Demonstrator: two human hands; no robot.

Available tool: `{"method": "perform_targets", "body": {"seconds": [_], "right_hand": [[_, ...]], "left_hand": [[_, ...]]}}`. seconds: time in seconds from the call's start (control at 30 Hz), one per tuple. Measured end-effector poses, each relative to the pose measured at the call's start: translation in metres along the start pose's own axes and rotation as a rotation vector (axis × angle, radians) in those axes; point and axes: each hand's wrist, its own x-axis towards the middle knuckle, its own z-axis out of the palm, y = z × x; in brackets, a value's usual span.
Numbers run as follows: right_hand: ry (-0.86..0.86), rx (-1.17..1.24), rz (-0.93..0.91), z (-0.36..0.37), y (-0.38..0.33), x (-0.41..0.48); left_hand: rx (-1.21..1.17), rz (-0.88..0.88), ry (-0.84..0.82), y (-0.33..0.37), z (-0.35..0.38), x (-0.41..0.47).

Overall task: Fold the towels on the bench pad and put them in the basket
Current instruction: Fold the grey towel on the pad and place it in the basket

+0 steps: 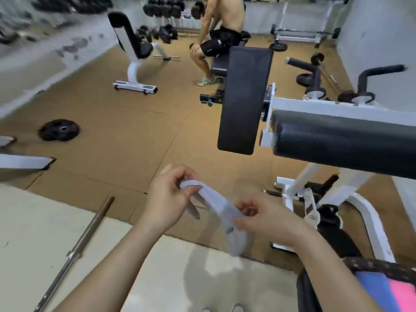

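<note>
**Pale Towel Held in the Air Between Both Hands**

A small pale grey towel hung in the air above the floor, stretched in a twisted band between the two hands. The left hand pinched its upper end with curled fingers. The right hand gripped the lower part, and the loose end drooped below it. To the right stood a black bench pad on a white frame. At the lower right corner a dark basket held a blue cloth and a pink cloth. A steel bar lay on the floor at the left, with a weight plate beyond it.
</note>
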Motion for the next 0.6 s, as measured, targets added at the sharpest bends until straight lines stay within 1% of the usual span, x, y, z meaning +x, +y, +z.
{"method": "perform_targets", "body": {"seconds": [0.07, 0.13, 0.17, 0.23, 0.3, 0.33, 0.37, 0.4, 0.43, 0.47, 0.5, 0.53, 0.57, 0.6], "right_hand": [[0.006, -0.034, -0.029, 0.018, -0.009, 0.021], [0.016, -0.019, -0.041, 0.032, -0.022, 0.043], [0.042, 0.021, -0.042, 0.039, -0.029, 0.054], [0.138, 0.144, -0.063, 0.051, -0.042, 0.082], [0.189, 0.255, -0.082, 0.06, -0.06, 0.115], [0.19, 0.315, -0.098, 0.064, -0.069, 0.132], [0.185, 0.356, -0.121, 0.067, -0.08, 0.149], [0.183, 0.357, -0.158, 0.069, -0.091, 0.165], [0.191, 0.306, -0.197, 0.07, -0.101, 0.183], [0.215, 0.196, -0.236, 0.071, -0.11, 0.2], [0.259, 0.051, -0.274, 0.072, -0.119, 0.218], [0.342, -0.089, -0.299, 0.072, -0.127, 0.237], [0.437, -0.201, -0.293, 0.071, -0.135, 0.256], [0.518, -0.29, -0.246, 0.069, -0.144, 0.272]], "left_hand": [[0.147, -0.009, 0.141, -0.018, -0.019, 0.005], [0.294, -0.036, 0.24, -0.036, -0.038, 0.013], [0.354, -0.051, 0.258, -0.046, -0.047, 0.017], [0.428, -0.111, 0.225, -0.065, -0.065, 0.027], [0.39, -0.222, 0.188, -0.082, -0.081, 0.042], [0.284, -0.301, 0.177, -0.089, -0.09, 0.051], [0.12, -0.368, 0.171, -0.096, -0.099, 0.061], [-0.054, -0.424, 0.137, -0.101, -0.108, 0.071], [-0.199, -0.445, 0.082, -0.106, -0.118, 0.082], [-0.278, -0.432, 0.0, -0.109, -0.129, 0.093], [-0.326, -0.392, -0.102, -0.11, -0.138, 0.103], [-0.336, -0.328, -0.213, -0.112, -0.145, 0.114], [-0.32, -0.268, -0.313, -0.115, -0.152, 0.125], [-0.293, -0.209, -0.401, -0.118, -0.157, 0.134]]}}
